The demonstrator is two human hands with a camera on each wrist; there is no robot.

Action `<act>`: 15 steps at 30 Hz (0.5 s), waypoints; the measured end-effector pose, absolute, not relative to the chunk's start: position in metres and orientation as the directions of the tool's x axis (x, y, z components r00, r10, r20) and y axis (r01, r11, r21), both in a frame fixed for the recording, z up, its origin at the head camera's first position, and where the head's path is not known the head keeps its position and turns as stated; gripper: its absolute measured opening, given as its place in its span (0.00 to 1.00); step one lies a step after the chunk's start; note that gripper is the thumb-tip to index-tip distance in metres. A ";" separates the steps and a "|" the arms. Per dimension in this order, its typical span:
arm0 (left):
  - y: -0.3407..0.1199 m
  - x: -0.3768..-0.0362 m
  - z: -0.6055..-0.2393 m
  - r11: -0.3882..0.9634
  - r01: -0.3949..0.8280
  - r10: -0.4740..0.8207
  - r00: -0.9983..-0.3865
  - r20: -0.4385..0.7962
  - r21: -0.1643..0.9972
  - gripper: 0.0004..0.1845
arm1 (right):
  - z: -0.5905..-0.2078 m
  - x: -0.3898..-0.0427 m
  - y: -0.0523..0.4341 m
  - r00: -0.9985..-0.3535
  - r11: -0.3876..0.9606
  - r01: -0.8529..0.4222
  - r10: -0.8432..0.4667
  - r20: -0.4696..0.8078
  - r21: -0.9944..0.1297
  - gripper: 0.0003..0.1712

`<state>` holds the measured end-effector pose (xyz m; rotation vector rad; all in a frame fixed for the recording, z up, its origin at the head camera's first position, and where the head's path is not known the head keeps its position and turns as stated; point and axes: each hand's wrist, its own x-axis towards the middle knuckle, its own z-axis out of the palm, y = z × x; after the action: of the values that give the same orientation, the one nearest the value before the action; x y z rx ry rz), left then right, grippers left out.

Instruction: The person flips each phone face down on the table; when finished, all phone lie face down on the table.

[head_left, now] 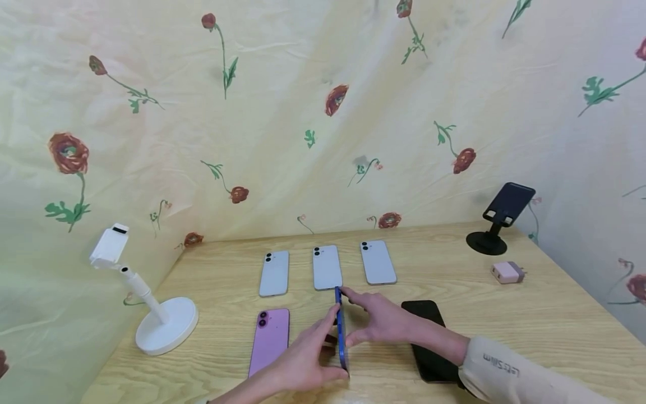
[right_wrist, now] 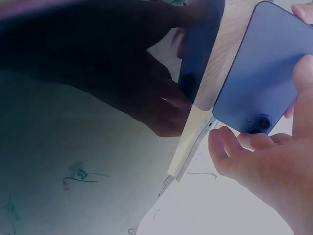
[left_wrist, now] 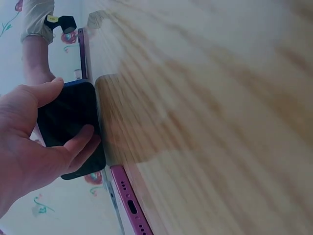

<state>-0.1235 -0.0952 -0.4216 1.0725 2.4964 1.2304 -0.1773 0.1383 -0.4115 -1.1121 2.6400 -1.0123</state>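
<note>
While standing on edge at lower centre, blue phone (head_left: 341, 331) is steadied between left hand (head_left: 303, 362) and right hand (head_left: 381, 320), each gripping one face.

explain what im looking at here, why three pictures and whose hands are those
There is no machine here: a person wears three cameras, one on the head and one on each wrist, all taken at the same moment. The big picture is the head view. On the wooden table lie three pale phones, a purple phone and a black phone, beside a white stand, a black stand and a small charger. The left hand and right hand together hold a blue phone up on its edge. The wrist views show that same phone close up.
</note>
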 end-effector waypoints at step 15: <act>-0.105 -0.121 -0.420 0.405 0.475 0.632 -0.763 0.137 0.781 0.57 | -0.415 -0.177 0.128 -0.632 0.435 -0.652 -0.765 0.127 -0.621 0.64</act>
<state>-0.1210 -0.1051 -0.4202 0.9876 2.4770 1.2870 -0.1769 0.1278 -0.4146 -1.2517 2.5099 -0.9689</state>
